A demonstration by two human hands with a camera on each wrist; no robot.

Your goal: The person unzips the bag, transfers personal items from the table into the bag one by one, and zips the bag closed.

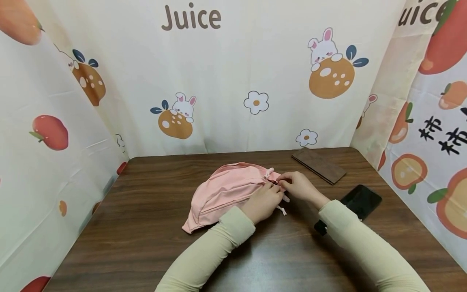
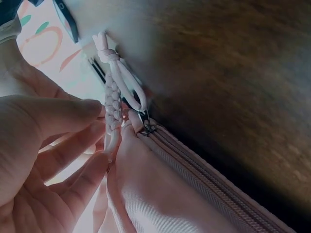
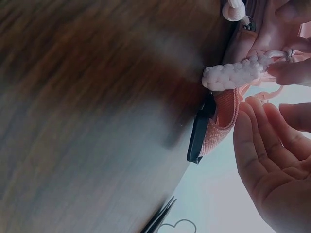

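A pink waist bag (image 1: 219, 198) lies on the dark wooden table, and both hands are at its right end. My left hand (image 1: 263, 201) rests over the bag, its fingers curled onto the fabric beside a dark gap. Opposite it, my right hand (image 1: 300, 186) pinches the bag's edge near the strap end. The left wrist view shows a braided cord pull (image 2: 113, 102) by the left fingertips and a zipper (image 2: 194, 174) along the bag. In the right wrist view, a pink strap (image 3: 223, 119) with a black buckle (image 3: 199, 128) hangs beside the right fingertips.
A black phone (image 1: 361, 200) lies to the right, partly behind the right sleeve, with a small black object (image 1: 320, 227) by that forearm. Farther back is a flat brown board (image 1: 319, 165). Printed curtains (image 1: 226, 73) enclose the table (image 1: 138, 202) at the back and sides.
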